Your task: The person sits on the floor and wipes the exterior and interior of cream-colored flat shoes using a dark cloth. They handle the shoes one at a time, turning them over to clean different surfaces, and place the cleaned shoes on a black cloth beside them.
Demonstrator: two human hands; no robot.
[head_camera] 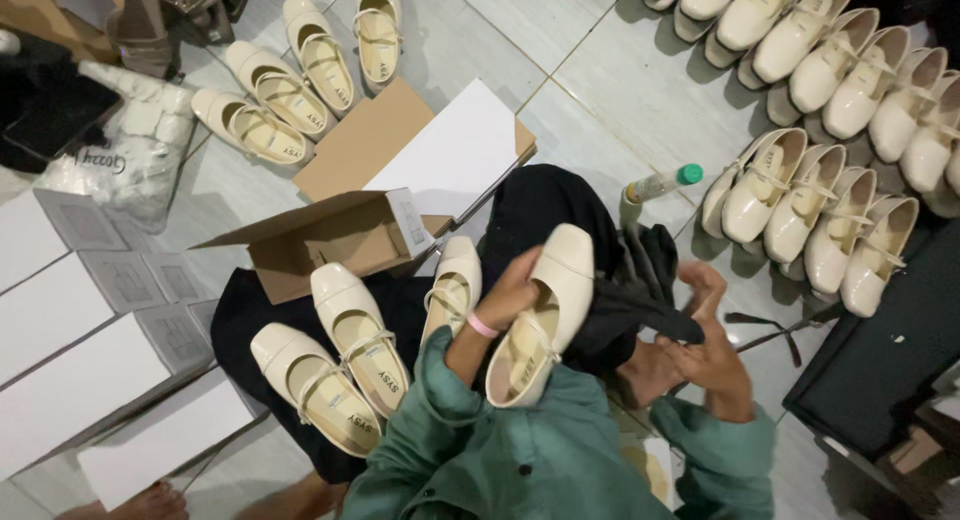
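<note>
While the person sits on the tiled floor, the view looks down over a green jacket [520,460] onto both hands.

Left hand [510,295]: closed around the side of a cream strap shoe [545,315], holding it up in front of the chest, toe pointing away; a pink wristband [482,326] circles the wrist.

Right hand [715,355]: fingers curled on a black cloth [635,305], which lies just beside the held shoe, at its heel opening.

Lap: three more cream shoes [355,355] lie on the dark garment covering the legs, left of the held shoe.

Boxes: an open brown shoebox [330,240] stands near the knees; white lidded boxes [70,320] are stacked at the left edge.

Floor, far left: four cream shoes [290,90] lie loose beyond the open box.

Floor, right: rows of matching cream shoes [830,130] stand closely packed; a clear bottle with a green cap [662,183] lies between them and the knees.
</note>
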